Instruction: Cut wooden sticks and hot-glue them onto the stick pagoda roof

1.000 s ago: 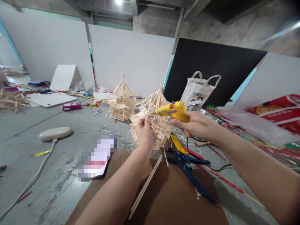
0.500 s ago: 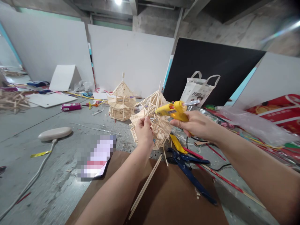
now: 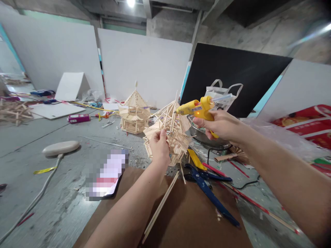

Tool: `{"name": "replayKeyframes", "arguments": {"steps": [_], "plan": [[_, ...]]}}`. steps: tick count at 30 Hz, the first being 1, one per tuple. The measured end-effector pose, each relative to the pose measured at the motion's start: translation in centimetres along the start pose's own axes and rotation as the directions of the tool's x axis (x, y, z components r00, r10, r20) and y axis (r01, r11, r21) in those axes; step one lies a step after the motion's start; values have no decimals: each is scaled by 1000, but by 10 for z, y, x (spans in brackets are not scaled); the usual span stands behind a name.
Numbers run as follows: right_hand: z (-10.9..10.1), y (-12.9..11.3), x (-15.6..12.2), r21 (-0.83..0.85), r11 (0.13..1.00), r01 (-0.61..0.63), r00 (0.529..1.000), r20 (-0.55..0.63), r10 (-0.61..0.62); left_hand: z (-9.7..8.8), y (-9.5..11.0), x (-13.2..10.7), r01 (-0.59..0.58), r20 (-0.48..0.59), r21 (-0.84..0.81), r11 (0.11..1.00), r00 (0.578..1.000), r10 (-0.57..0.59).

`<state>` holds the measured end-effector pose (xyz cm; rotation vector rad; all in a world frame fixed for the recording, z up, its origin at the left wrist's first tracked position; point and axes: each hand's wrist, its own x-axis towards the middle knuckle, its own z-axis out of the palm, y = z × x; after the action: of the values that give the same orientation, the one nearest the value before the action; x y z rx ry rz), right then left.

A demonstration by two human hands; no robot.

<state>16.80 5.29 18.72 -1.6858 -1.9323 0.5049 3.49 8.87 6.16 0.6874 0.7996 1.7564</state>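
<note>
A yellow glue gun [image 3: 198, 108] is being gripped by the right hand [image 3: 219, 124], its fingers wrapped round the handle. The nozzle is being pointed left at the sticks of the roof on the near stick house [image 3: 178, 141]; whether they are being touched cannot be told. That house, in the middle of the scene, is being held at its near side by the closed left hand [image 3: 160, 146], though which part is being pinched cannot be made out. Beyond it, to the left, a second stick house [image 3: 134, 117] is being carried by the grey surface [image 3: 88, 136]. Loose sticks [image 3: 161, 206] and part of the blue pliers [image 3: 210, 193], to their right, are being carried by a brown board [image 3: 196, 213].
</note>
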Motion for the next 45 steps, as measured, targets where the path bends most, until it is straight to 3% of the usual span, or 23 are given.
{"name": "replayKeyframes", "arguments": {"steps": [23,31,45], "plan": [[-2,-5,9,-28,1000,-10,993,114,13,4,5,-1,77,47,34,996,996,-79],[-4,-2,13,-13,999,31,995,93,-30,4,5,-1,62,49,29,998,997,-63],[-6,-9,15,-7,1000,-1,1000,29,1,5,1,0,76,30,25,997,997,-77]]}}
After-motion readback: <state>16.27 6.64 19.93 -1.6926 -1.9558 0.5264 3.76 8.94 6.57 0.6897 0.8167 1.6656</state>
